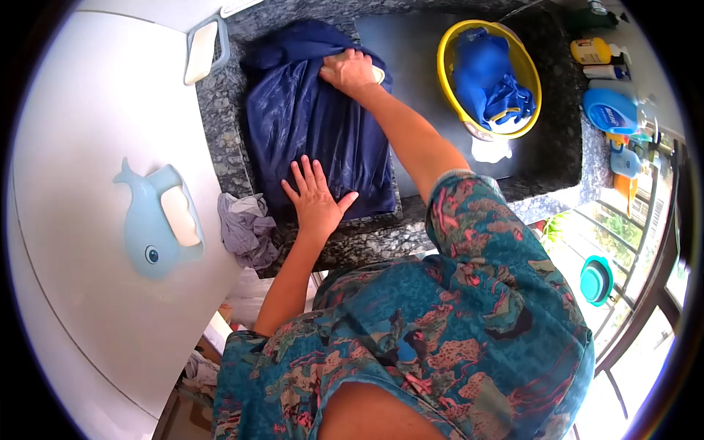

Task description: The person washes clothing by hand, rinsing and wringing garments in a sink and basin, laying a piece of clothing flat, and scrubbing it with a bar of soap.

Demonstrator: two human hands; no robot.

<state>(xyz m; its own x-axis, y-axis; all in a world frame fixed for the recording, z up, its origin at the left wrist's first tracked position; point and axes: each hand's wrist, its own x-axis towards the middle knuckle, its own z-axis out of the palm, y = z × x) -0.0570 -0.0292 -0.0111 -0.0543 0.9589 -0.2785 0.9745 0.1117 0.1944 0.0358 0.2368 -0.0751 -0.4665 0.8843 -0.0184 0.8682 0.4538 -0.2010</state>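
A wet dark navy garment with pale streaks lies spread over the sloping stone slab on the left side of the sink. On its lower part my left hand rests flat, fingers apart, holding nothing. My right hand is closed near the garment's top, around a cream-coloured bar of soap. Only one end of the bar shows beside the wrist; the fingers cover the rest. Above the right hand the cloth is bunched into a fold.
In the dark sink basin a yellow tub holds wet blue clothing. Bottles, including a blue one, line the right ledge. A crumpled grey cloth sits at the left rim. A soap dish and whale-shaped holder are left.
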